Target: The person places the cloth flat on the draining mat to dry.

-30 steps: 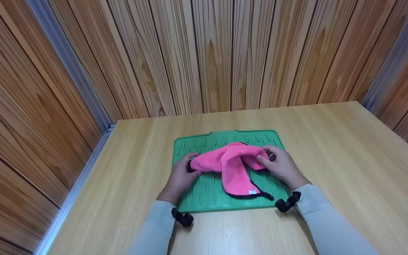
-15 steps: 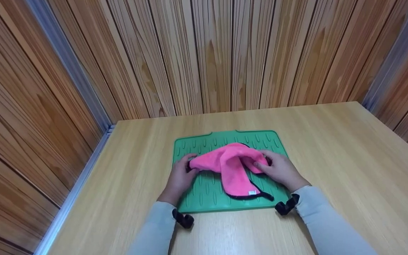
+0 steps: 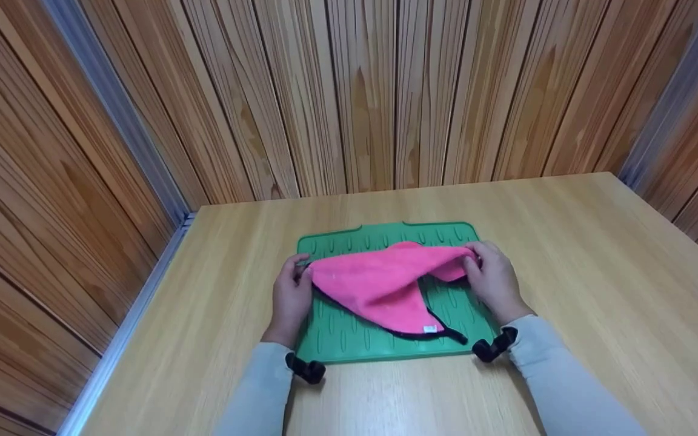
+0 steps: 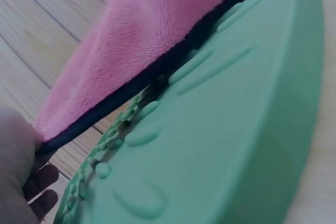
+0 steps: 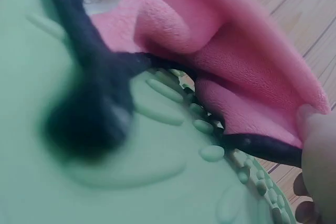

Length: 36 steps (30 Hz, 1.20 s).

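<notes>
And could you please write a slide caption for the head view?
Left hand and right hand hold a dark-edged pink cloth over a green mat.

Pink cloth [image 3: 367, 278], black edging [image 4: 105, 107]; green mat [image 3: 349, 342]; brown wall [image 3: 361, 121], dark-striped.

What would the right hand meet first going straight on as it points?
The pink cloth that the right hand pinches; beyond it, probably the green mat near its far right corner, though hand height over it is unclear.

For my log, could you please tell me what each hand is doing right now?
Left hand: pinching the pink cloth at its left end.
Right hand: holding the pink cloth's right end.
</notes>
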### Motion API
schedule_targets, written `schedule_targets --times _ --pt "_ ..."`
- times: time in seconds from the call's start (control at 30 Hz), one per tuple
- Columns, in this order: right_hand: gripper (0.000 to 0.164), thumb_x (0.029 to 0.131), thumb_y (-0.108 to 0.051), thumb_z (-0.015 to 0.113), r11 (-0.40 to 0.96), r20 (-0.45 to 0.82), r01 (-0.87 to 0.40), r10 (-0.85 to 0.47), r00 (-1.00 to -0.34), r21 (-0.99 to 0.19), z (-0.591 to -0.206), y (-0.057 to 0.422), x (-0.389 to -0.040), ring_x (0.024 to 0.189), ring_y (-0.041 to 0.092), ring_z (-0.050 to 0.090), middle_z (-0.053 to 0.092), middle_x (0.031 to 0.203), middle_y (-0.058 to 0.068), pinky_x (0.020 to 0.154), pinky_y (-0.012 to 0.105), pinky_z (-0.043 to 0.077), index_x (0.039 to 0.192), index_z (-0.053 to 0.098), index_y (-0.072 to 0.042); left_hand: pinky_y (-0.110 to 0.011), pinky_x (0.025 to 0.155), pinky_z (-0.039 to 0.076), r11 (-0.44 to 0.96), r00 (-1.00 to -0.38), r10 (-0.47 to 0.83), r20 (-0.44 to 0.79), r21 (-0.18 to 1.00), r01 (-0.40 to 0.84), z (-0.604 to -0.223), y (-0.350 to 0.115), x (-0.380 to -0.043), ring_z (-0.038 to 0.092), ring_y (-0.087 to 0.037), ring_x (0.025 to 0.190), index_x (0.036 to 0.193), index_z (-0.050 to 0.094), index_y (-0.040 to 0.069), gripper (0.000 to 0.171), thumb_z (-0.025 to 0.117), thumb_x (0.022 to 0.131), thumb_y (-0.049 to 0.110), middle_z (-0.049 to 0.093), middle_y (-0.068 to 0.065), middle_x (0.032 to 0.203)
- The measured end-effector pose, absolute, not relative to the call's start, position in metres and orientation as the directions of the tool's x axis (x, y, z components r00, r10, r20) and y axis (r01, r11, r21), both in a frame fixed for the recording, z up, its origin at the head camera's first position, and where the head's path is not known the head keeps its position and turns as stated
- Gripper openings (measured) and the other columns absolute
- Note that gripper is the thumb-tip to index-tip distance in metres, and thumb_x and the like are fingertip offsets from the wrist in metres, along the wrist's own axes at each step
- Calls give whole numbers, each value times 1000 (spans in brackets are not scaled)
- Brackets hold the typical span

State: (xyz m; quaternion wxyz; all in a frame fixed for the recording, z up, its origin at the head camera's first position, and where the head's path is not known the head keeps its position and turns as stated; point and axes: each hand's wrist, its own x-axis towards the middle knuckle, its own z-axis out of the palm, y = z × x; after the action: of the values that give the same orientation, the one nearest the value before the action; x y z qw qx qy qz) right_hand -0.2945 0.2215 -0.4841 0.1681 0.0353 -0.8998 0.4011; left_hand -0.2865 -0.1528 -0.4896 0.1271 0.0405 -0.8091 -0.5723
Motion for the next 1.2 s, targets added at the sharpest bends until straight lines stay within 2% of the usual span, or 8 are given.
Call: schedule_targets --times 0.2,0.5,0.6,0.7,0.83,0.97,1.07,1.2 --pt "30 114 -9 59 672 329 -173 111 -938 -720 -484 222 -296 115 41 67 68 130 26 105 55 57 138 73 2 -29 81 51 327 -963 -220 154 942 76 -492 -155 -288 60 -21 94 147 66 4 33 59 115 8 71 -13 109" --pt "36 112 -25 64 632 167 -79 81 -983 -771 -483 224 -296 107 31 56 60 124 19 86 35 46 140 70 -4 -34 80 56 421 -977 -117 177 900 112 -500 -155 -292 63 -22 88 155 63 4 44 66 113 16 71 -13 96" --pt "38 112 -31 66 639 119 -53 61 -991 -767 -484 224 -294 103 29 56 62 117 16 84 35 44 140 69 -6 -46 99 63 474 -988 -82 129 877 75 -491 -147 -281 71 -30 107 160 60 6 53 69 110 18 77 -21 118" --pt "37 111 -35 67 651 103 -52 40 -994 -758 -483 223 -291 93 26 57 63 102 10 79 34 44 136 68 -8 -58 118 57 523 -994 -61 92 851 47 -489 -145 -276 66 -36 131 163 58 12 59 72 107 22 70 -24 146" --pt "40 110 -40 71 681 120 -71 24 -992 -729 -484 222 -289 88 24 58 65 94 8 77 33 44 134 68 -9 -59 119 54 542 -997 -42 57 840 25 -487 -146 -272 59 -37 135 163 59 21 62 76 104 28 64 -23 152" --pt "47 108 -38 75 658 149 -107 9 -989 -746 -484 222 -289 102 28 64 76 117 17 87 34 49 143 67 -7 -49 105 56 560 -999 -6 48 828 37 -485 -147 -271 55 -33 131 163 59 28 66 80 101 27 62 -21 151" --pt "50 109 -30 76 589 137 -114 -6 -991 -800 -484 221 -289 117 32 64 74 139 20 98 34 51 151 61 -7 -46 98 55 567 -1000 15 21 824 26 -483 -147 -270 53 -35 127 166 55 32 70 79 101 20 57 -24 151" --pt "51 110 -20 73 520 130 -124 -25 -991 -845 -483 220 -289 124 31 63 71 149 21 102 26 50 157 54 -10 -52 109 58 567 -1000 16 -12 824 -1 -484 -147 -269 53 -35 131 168 51 34 69 74 106 12 54 -23 156"
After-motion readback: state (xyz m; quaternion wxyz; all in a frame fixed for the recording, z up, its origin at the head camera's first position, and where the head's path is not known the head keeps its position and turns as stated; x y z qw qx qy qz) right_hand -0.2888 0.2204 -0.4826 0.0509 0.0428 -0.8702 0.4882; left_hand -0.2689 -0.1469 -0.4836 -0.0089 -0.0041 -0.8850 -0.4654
